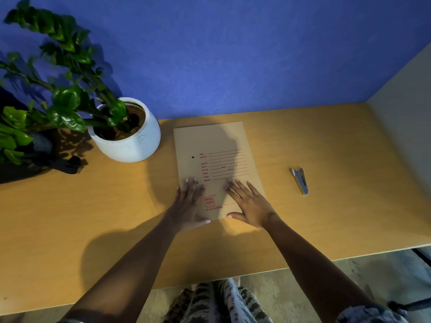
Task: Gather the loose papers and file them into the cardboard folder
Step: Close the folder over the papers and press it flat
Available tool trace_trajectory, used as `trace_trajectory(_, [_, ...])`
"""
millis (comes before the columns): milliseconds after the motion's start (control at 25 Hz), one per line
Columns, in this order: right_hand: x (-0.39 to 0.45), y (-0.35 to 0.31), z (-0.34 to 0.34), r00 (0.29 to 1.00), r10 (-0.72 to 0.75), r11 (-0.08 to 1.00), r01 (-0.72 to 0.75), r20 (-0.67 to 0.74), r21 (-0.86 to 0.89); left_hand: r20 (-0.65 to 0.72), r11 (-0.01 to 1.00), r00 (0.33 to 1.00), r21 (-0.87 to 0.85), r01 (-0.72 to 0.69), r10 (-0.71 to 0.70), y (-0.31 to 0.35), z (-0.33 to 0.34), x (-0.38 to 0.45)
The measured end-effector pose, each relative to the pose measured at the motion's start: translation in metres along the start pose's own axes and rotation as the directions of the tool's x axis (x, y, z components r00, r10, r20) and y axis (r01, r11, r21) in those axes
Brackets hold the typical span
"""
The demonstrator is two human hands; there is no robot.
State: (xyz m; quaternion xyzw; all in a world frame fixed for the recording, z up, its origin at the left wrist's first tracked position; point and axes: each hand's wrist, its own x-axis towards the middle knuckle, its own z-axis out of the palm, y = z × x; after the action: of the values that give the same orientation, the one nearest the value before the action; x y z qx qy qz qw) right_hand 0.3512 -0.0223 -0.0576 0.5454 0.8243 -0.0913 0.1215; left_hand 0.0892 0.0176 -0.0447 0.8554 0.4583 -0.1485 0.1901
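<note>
Cardboard folder (pixel 214 159) lies shut, flat on desk (pixel 93 217), near plant pot (pixel 130 141). Left hand (pixel 187 206), right hand (pixel 250 202) rest flat on cover, fingers spread, gripping nothing. No loose papers showing. Press gently, keep edges square; stapler (pixel 300 181) sits well apart.

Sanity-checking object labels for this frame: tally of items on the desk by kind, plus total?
Closed tan cardboard folder with red print: 1
Small silver metal stapler: 1
Green leafy plant in a round white pot: 1
Dark bag or fabric item at the left edge: 1
Loose papers: 0 visible
Total: 4
</note>
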Motion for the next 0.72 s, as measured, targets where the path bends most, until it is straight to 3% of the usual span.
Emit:
trace_trajectory(400, [-0.002,-0.005,0.005,0.999,0.032,0.997,-0.031,-0.017,0.075,0.007,0.996,1.0,0.086,-0.021,0.02,-0.009,0.005,0.005])
trace_trajectory(640, [-0.005,-0.016,0.002,0.997,0.078,0.983,-0.073,-0.022,0.166,0.024,0.998,1.0,0.067,0.002,-0.004,-0.004,-0.006,0.002])
trace_trajectory(720, [-0.006,-0.021,-0.002,0.993,0.113,0.962,-0.099,-0.044,0.253,0.038,1.0,0.999,-0.009,0.026,-0.026,0.003,-0.009,-0.001])
